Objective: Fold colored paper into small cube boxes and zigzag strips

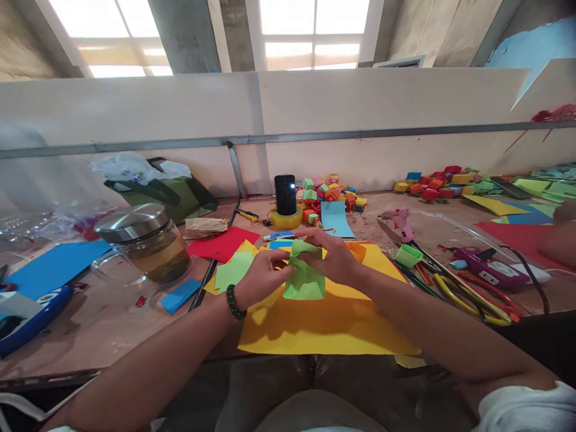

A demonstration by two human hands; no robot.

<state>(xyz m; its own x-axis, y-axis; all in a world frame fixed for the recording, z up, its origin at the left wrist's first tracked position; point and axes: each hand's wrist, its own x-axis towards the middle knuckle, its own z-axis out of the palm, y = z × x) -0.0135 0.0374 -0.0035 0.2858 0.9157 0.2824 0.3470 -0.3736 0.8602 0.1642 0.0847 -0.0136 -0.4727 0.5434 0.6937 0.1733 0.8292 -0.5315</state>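
A piece of light green paper (306,282), creased and partly folded, is held up between my two hands over a large yellow sheet (324,330). My left hand (265,276) pinches its left edge with thumb and fingers; a dark beaded bracelet circles that wrist. On the upper right part of the paper, my right hand (335,258) is closed with its fingers bent over the top edge. Behind the right hand an orange paper piece (357,251) shows in part. Light green sheets (234,271) lie left of the left hand.
At left stand a lidded glass mug (157,255) and a green bag (180,192). A phone (285,195) leans upright on a tape roll (286,218), beside piled paper cubes (333,195). At right are a pink glue gun (400,223), coloured tubes (468,297) and a purple device (490,268).
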